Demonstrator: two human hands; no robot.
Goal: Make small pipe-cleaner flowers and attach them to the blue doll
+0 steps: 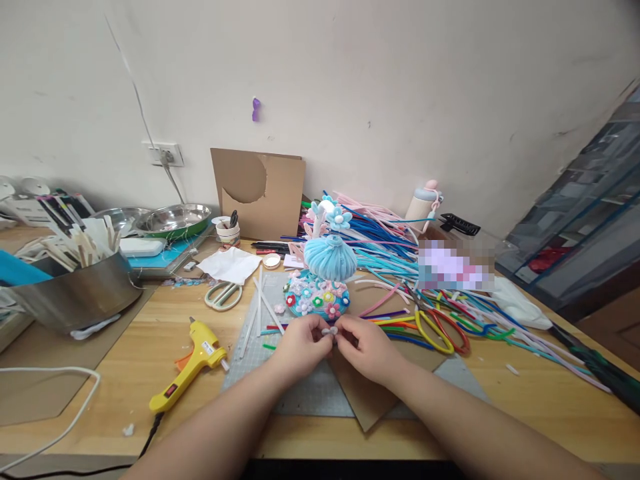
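My left hand (307, 343) and my right hand (363, 347) meet over the grey cutting mat (313, 397), fingertips pinched on a small whitish pipe cleaner flower (329, 331). Just behind them stands a pipe cleaner ornament: a round base (317, 300) covered with colourful little flowers, and a ribbed light blue dome (330, 259) above it. Light blue flowers (339, 218) rise at its top. Under my right hand lies a piece of brown cardboard (367, 397).
A yellow glue gun (193, 367) lies at left, near green-handled scissors (223, 295). Yellow-and-red-handled scissors (435, 331) rest at right among loose pipe cleaners (383, 230). White glue sticks (259, 303) lie on the mat. A metal pot (75, 300) holds wooden sticks.
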